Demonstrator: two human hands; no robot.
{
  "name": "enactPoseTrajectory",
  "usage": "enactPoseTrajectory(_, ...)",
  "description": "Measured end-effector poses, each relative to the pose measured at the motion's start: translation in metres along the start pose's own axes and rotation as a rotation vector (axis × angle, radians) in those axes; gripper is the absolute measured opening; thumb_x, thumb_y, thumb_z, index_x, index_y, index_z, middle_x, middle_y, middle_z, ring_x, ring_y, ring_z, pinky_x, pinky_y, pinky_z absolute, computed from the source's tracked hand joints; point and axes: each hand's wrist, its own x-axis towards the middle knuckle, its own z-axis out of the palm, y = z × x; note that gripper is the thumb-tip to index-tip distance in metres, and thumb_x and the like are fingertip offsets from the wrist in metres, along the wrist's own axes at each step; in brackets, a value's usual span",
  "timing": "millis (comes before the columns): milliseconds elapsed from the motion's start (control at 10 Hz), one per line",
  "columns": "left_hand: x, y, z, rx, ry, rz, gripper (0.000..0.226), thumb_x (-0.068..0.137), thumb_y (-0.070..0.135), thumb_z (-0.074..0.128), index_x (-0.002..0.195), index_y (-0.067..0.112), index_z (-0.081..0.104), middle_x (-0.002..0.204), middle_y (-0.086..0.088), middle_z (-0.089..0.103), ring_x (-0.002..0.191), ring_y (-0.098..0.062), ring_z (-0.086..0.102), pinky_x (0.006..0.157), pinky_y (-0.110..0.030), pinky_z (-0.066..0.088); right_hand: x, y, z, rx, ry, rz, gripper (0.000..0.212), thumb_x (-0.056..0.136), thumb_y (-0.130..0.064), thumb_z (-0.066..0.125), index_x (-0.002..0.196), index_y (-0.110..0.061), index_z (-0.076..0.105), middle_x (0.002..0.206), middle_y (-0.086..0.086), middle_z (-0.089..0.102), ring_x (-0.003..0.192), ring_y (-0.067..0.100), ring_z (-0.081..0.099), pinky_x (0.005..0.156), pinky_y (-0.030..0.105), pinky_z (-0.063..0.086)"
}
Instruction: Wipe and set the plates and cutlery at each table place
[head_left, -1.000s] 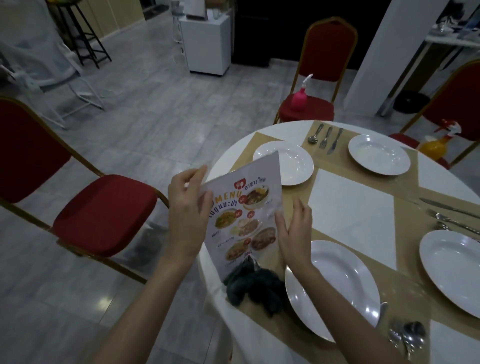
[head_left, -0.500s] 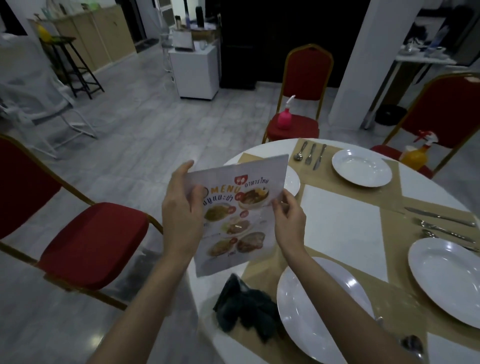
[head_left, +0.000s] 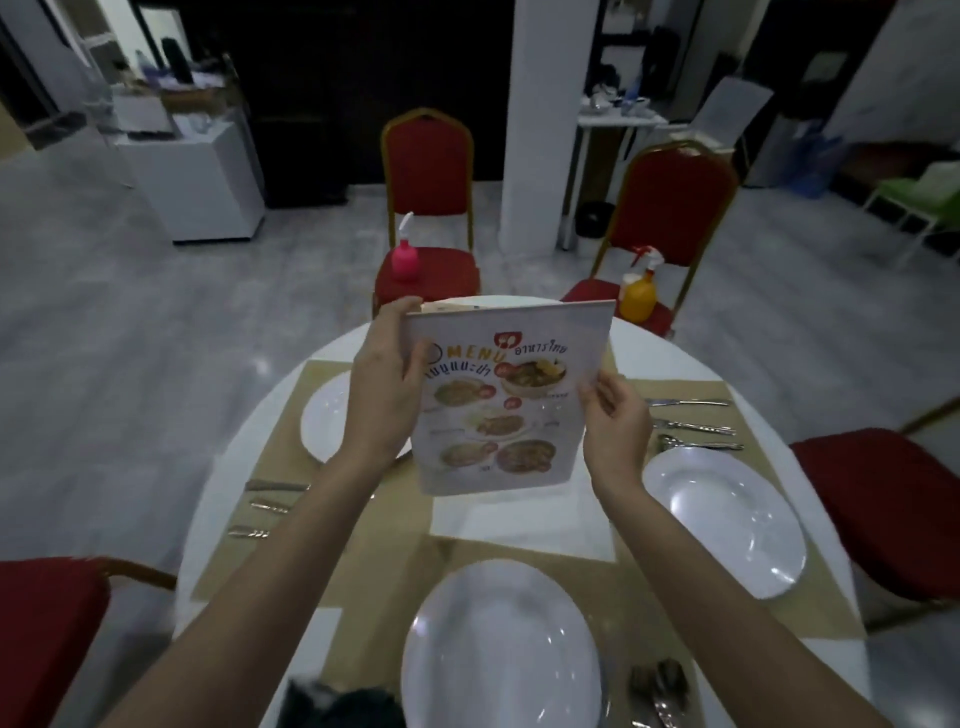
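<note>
Inspector: State the condition of each grip.

Assessor: The left hand (head_left: 382, 395) holds the white printed menu card with food pictures (head_left: 506, 395) at its upper left edge, thumb on the printed face, fingers curled behind. The right hand (head_left: 615, 428) pinches the card's right edge, thumb in front. The card stands upright, lifted clear of the round white worktop (head_left: 249, 447).

Inspector: Locate the place settings, taking the menu card as reference.

Assessor: Nearest the camera, below the card, lies a white round plate (head_left: 501, 654) on a tan paper mat (head_left: 374, 561), with dark spoons (head_left: 662, 686) just to its right. To the card's lower right sits a second white plate (head_left: 727, 519); a knife, fork and spoon in steel (head_left: 693, 423) lie just beyond it, level with the right hand. Left of the card, a third white plate (head_left: 324, 415) is partly hidden by the left forearm. Three pieces of steel cutlery (head_left: 265, 506) lie nearer the camera than that plate. A dark cloth (head_left: 337, 706) sits at the worktop's near edge, below and left of the card.

Inspector: Surroundings?

Assessor: Beyond the card, a pink squeeze bottle (head_left: 404, 257) stands on a red chair (head_left: 428, 218), and a yellow spray bottle (head_left: 640, 291) on a second red chair (head_left: 670, 208).
</note>
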Motion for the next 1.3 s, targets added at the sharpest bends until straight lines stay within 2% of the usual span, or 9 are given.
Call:
enactPoseTrajectory(100,0.014,-0.001,0.049,-0.004,-0.031,-0.013,0.031,0.098,0.015,0.048,0.128,0.021,0.046,0.118,0.000,0.058,0.101,-0.010,0.058,0.081,-0.036,0.055,0.028,0.025,-0.017,-0.006,0.044,0.052,0.014,0.096,-0.020,0.059,0.107,-0.016,0.067,0.096,-0.005,0.071,0.092,0.014,0.067,0.076,0.029,0.056)
enactPoseTrajectory(200,0.027,-0.009,0.084,-0.018,-0.057,-0.030,0.030,0.098,0.016,0.047,0.127,0.025,0.046,0.117,0.007,0.056,0.097,0.001,0.056,0.079,-0.029,0.055,0.047,0.043,-0.023,0.023,0.068,0.103,0.014,0.097,-0.018,0.058,0.106,-0.013,0.067,0.100,-0.002,0.072,0.089,0.008,0.068,0.073,0.018,0.055)
enactPoseTrajectory(400,0.037,-0.041,0.116,0.007,-0.126,-0.065,0.033,0.098,0.024,0.046,0.129,0.032,0.042,0.129,0.003,0.054,0.116,-0.019,0.055,0.089,-0.047,0.054,0.064,0.082,-0.018,0.033,0.045,0.188,0.015,0.096,-0.017,0.059,0.107,-0.010,0.065,0.101,0.001,0.073,0.093,0.014,0.070,0.080,0.036,0.059)
enactPoseTrajectory(600,0.034,-0.051,0.119,-0.008,-0.110,-0.092,0.037,0.099,0.020,0.046,0.135,0.026,0.040,0.132,0.001,0.054,0.115,-0.016,0.055,0.090,-0.046,0.054,0.064,0.091,-0.011,0.035,0.031,0.218,0.012,0.097,-0.014,0.056,0.106,-0.012,0.064,0.098,0.000,0.071,0.093,0.017,0.069,0.079,0.035,0.058)
enactPoseTrajectory(800,0.039,-0.060,0.124,-0.015,-0.138,-0.132,0.053,0.096,0.017,0.048,0.144,0.034,0.032,0.145,0.002,0.043,0.131,-0.016,0.045,0.103,-0.047,0.046,0.064,0.091,-0.014,-0.045,-0.049,0.195,0.025,0.096,-0.009,0.055,0.119,-0.013,0.063,0.098,-0.009,0.066,0.093,0.012,0.065,0.084,0.037,0.058)
enactPoseTrajectory(1000,0.040,-0.056,0.118,-0.030,-0.208,-0.135,0.063,0.096,0.023,0.050,0.151,0.029,0.020,0.155,-0.002,0.030,0.142,-0.020,0.029,0.112,-0.048,0.036,0.037,0.097,-0.024,-0.073,-0.152,0.201,0.040,0.096,-0.008,0.054,0.136,-0.013,0.053,0.128,-0.003,0.062,0.117,0.014,0.059,0.097,0.038,0.053)
enactPoseTrajectory(1100,0.028,-0.052,0.105,-0.040,-0.241,-0.142,0.066,0.097,0.024,0.052,0.152,0.028,0.016,0.157,0.001,0.027,0.143,-0.017,0.027,0.113,-0.040,0.035,0.012,0.099,-0.032,-0.133,-0.180,0.207,0.042,0.098,-0.014,0.054,0.139,-0.015,0.049,0.136,0.000,0.057,0.125,0.016,0.053,0.103,0.036,0.046)
enactPoseTrajectory(1200,0.013,-0.053,0.084,0.007,-0.257,-0.151,0.061,0.096,0.019,0.053,0.150,0.027,0.024,0.154,0.002,0.033,0.139,-0.015,0.033,0.110,-0.034,0.036,-0.010,0.101,-0.040,-0.176,-0.211,0.218,0.044,0.098,-0.014,0.052,0.142,-0.014,0.046,0.140,0.001,0.054,0.129,0.017,0.049,0.107,0.037,0.042)
enactPoseTrajectory(1300,-0.022,-0.070,0.065,0.055,-0.267,-0.237,0.052,0.096,0.017,0.052,0.145,0.017,0.037,0.148,-0.004,0.041,0.136,-0.019,0.039,0.111,-0.040,0.037,-0.036,0.110,-0.039,-0.276,-0.241,0.226,0.040,0.098,-0.019,0.052,0.137,-0.014,0.050,0.135,0.004,0.058,0.126,0.023,0.052,0.105,0.046,0.044)
